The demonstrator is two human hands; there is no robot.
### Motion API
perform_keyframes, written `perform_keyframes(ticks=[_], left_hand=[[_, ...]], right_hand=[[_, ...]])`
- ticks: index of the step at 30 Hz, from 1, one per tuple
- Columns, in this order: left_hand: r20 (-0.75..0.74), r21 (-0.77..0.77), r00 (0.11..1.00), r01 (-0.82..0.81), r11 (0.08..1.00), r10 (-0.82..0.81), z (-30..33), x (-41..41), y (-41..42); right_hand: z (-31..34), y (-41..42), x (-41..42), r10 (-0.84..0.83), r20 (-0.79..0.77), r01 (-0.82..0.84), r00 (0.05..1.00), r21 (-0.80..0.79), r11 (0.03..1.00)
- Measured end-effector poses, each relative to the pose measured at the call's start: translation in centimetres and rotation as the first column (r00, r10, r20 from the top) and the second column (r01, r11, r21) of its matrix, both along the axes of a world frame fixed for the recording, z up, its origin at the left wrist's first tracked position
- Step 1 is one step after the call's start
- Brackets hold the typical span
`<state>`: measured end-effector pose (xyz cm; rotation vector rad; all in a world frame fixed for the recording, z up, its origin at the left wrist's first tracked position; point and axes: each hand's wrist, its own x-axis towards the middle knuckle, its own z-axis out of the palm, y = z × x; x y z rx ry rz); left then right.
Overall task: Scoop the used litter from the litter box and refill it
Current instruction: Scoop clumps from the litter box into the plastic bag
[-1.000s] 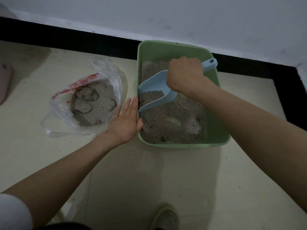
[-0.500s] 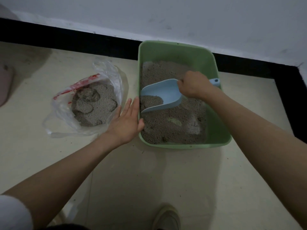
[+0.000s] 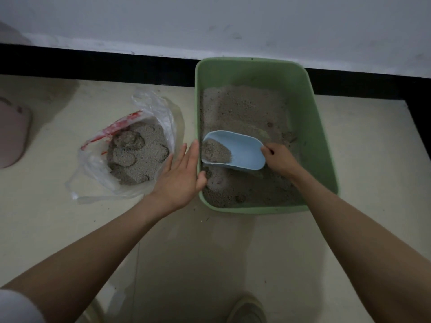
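Green litter box (image 3: 324, 145) sits on the floor (image 3: 210, 252) against the far wall's black baseboard (image 3: 93, 64), partly filled with grey litter (image 3: 245, 108). Right hand (image 3: 279, 159) grips the handle end of a light blue scoop (image 3: 245, 150), fingers curled round it; the handle itself is hidden. Scoop is inside the box near its left wall, mouth pointing left, with a small heap of litter in the mouth end. Left hand (image 3: 180, 176) has fingers straight and spread, holding nothing, resting against the outside of the box's left wall, thumb over the rim. Left of the box, a clear plastic bag (image 3: 93, 169) with red print lies open on the floor, holding scooped litter. Shoe tip (image 3: 247, 308) at near edge.
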<state>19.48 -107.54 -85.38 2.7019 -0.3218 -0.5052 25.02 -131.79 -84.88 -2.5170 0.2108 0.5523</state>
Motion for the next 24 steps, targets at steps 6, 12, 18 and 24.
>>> perform_keyframes(ticks=[6,12,18,24], left_hand=[[0.109,0.093,0.993,0.031,0.995,-0.041,-0.7,0.0,0.3],[0.180,0.135,0.978,0.079,0.988,-0.103,-0.8,0.1,0.7],[0.127,0.168,0.975,0.161,0.973,-0.183,-1.2,0.2,1.0],[0.232,0.121,0.967,0.080,0.989,-0.106,0.3,-0.8,6.0]], right_hand=[[0.3,-0.6,-1.0,-0.127,0.039,0.120,0.991,0.134,0.984],[1.6,-1.6,-1.3,-0.170,0.136,0.163,0.976,0.062,0.985],[3.6,-1.4,-1.4,-0.176,0.195,0.166,0.965,0.070,0.984],[8.3,4.1,-0.8,0.008,0.244,-0.023,0.970,0.059,0.998]])
